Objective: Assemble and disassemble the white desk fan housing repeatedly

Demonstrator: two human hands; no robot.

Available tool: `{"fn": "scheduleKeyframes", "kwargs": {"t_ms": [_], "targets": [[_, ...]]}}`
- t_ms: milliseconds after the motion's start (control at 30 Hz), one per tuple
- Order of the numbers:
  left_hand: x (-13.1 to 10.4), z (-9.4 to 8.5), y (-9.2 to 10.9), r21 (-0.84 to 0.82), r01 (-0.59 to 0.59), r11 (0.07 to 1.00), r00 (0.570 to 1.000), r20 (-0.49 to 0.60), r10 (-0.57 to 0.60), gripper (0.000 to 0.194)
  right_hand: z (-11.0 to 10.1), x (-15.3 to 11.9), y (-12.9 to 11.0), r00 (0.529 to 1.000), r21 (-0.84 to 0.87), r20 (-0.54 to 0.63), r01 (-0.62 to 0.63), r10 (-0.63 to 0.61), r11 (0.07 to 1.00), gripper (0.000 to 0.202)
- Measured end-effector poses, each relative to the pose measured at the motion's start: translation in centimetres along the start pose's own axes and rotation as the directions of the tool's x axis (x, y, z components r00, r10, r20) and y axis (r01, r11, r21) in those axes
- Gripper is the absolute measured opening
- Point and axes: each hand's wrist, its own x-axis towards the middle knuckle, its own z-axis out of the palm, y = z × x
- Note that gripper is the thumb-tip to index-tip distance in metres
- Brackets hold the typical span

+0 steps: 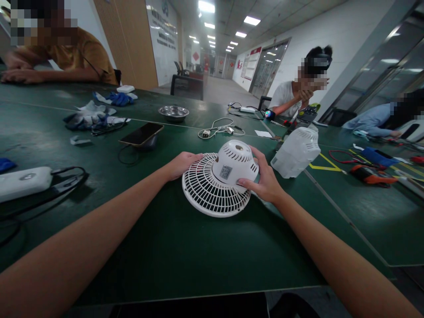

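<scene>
Fan (218,185), white and grille side down, sits mid-scene on the green table (198,260), its far-left grille rim gripped in our left hand (182,165) and the right side of its labelled rear housing (236,165) clasped by our right hand (265,179). Left to right around it, we have a white device (24,183) near us, crumpled gloves (91,117) farther off, a phone (142,134) and a shiny metal bowl (173,113). Beyond the fan lies a pale cable (220,129), with a white vented cover (296,152) to the right and an orange-and-black meter (372,174) at far right.
</scene>
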Motion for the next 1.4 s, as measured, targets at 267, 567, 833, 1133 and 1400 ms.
{"fn": "scheduleKeyframes", "kwargs": {"t_ms": [267, 567, 833, 1133, 1400], "targets": [[-0.1, 0.1, 0.1, 0.323, -0.087, 0.942, 0.981, -0.136, 0.137, 0.035, 0.1, 0.1, 0.2, 0.999, -0.027, 0.011, -0.033, 0.033, 0.999, 0.096], [-3.2, 3.2, 2.6, 0.636, -0.486, 0.599, 0.800, 0.047, 0.598, 0.043, 0.1, 0.3, 0.2, 0.998, 0.037, 0.007, -0.055, 0.055, 0.998, 0.094], [-4.3, 5.1, 3.3, 0.641, -0.532, 0.554, 0.818, 0.219, 0.532, 0.068, 0.5, 0.4, -0.8, 0.999, 0.088, 0.033, -0.007, 0.004, 0.996, 0.096], [-3.6, 4.5, 2.4, 0.718, -0.610, 0.335, 0.725, 0.335, 0.601, 0.070, 1.5, 0.7, -1.6, 0.999, 0.006, -0.034, 0.025, -0.025, 1.000, 0.098], [-3.5, 4.2, 2.2, 0.725, -0.634, 0.268, 0.692, 0.377, 0.615, 0.075, 1.7, 0.6, -1.5, 0.996, -0.061, -0.060, 0.061, -0.065, 0.996, 0.100]]}}
